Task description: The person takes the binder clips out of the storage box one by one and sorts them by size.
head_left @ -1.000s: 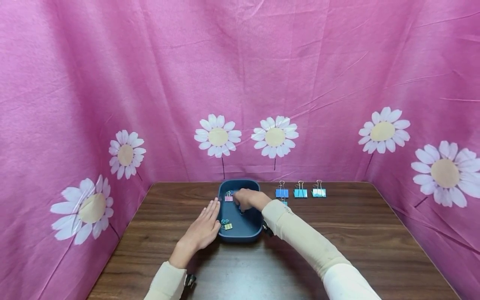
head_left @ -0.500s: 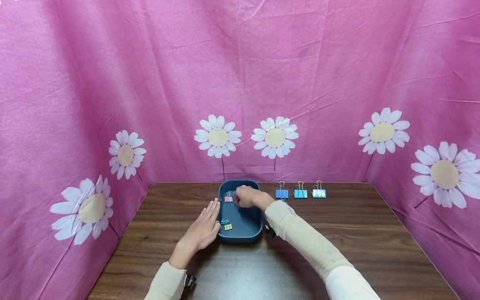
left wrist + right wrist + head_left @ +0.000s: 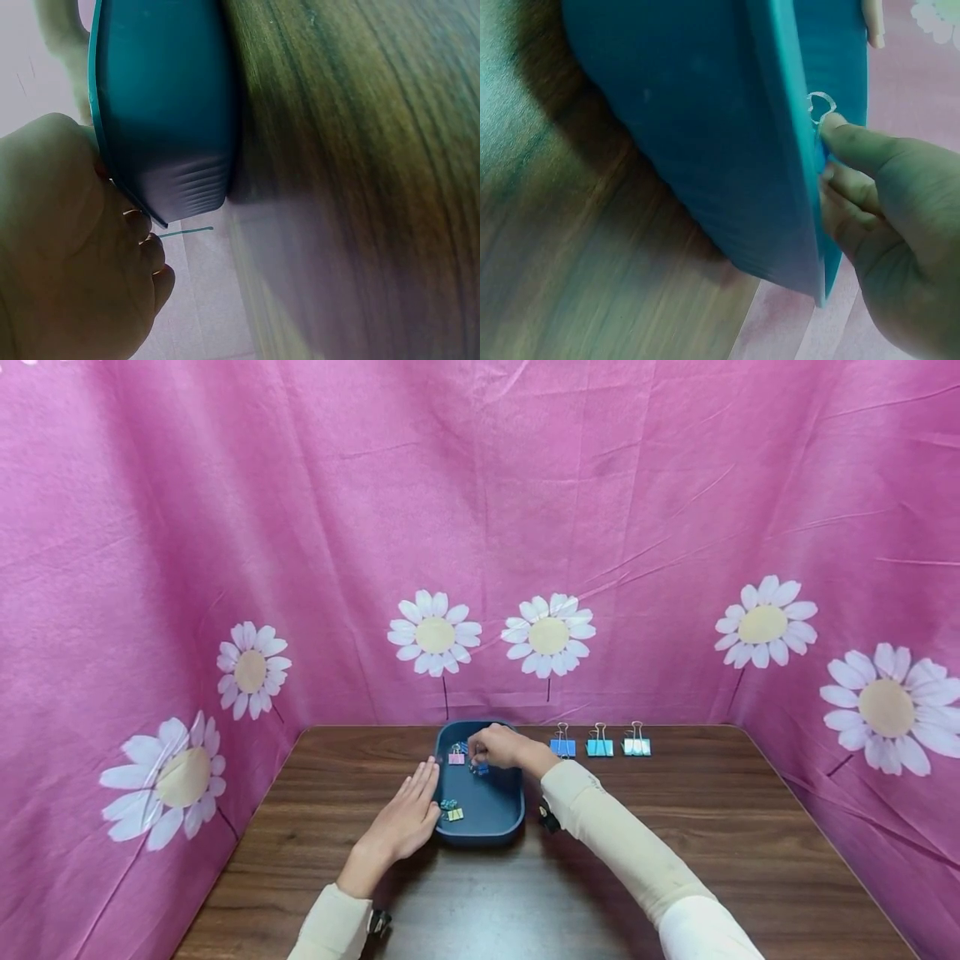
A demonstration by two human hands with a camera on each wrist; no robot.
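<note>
A dark blue tray [image 3: 480, 837] stands near the table's back edge. My left hand [image 3: 405, 814] lies along its left side with fingers straight, touching the rim. Over the tray's far right part, my right hand [image 3: 497, 748] pinches a blue binder clip [image 3: 482, 769] between thumb and fingers; its wire handle [image 3: 823, 105] shows in the right wrist view. Whether the clip touches the tray floor I cannot tell. Left of that hand lie a pink binder clip [image 3: 456, 759] and small blue pieces. A yellow binder clip [image 3: 455, 814] and a teal cluster [image 3: 448, 804] lie at the near left.
Right of the tray, a blue binder clip [image 3: 562, 748], a turquoise one [image 3: 600, 747] and a lighter shiny one [image 3: 637, 747] stand in a row. My right sleeve [image 3: 607, 827] crosses the table in front of them. A pink flowered cloth [image 3: 480, 527] hangs behind.
Inside the tray my right hand has shifted slightly up and right, and the blue binder clip beneath it shows more. My sleeve now covers a small clip below the row. The left hand stays still.
</note>
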